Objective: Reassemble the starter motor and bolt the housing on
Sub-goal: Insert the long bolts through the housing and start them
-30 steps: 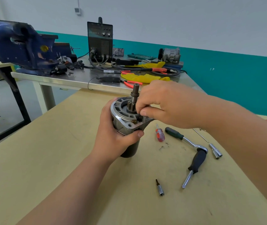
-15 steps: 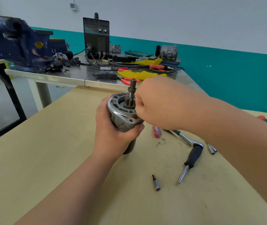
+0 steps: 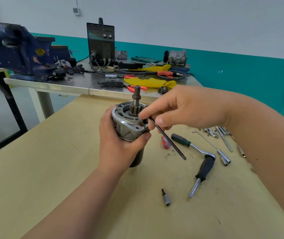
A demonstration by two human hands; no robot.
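The starter motor [image 3: 129, 125] stands upright on the wooden table [image 3: 34, 169], its grey housing on top and the pinion shaft [image 3: 136, 99] sticking up. My left hand [image 3: 118, 144] grips the motor's body from the left and front. My right hand [image 3: 186, 107] pinches a long thin dark bolt [image 3: 168, 140] by its upper end at the housing's right rim. The bolt slants down to the right, clear of the motor, with its head at the lower end.
Right of the motor lie a red screwdriver [image 3: 165, 143], a ratchet wrench [image 3: 191, 144], a black-handled driver [image 3: 203, 169], sockets [image 3: 224, 156] and a hex key [image 3: 205, 138]. A small bit socket [image 3: 166, 198] lies nearer me. Behind is a metal bench [image 3: 79, 85] with a blue vise [image 3: 13, 50] and a welder [image 3: 100, 42].
My right hand has lifted from the housing's rim and drawn back to the right, and the long bolt now shows in its fingers. The left hand keeps its grip on the motor.
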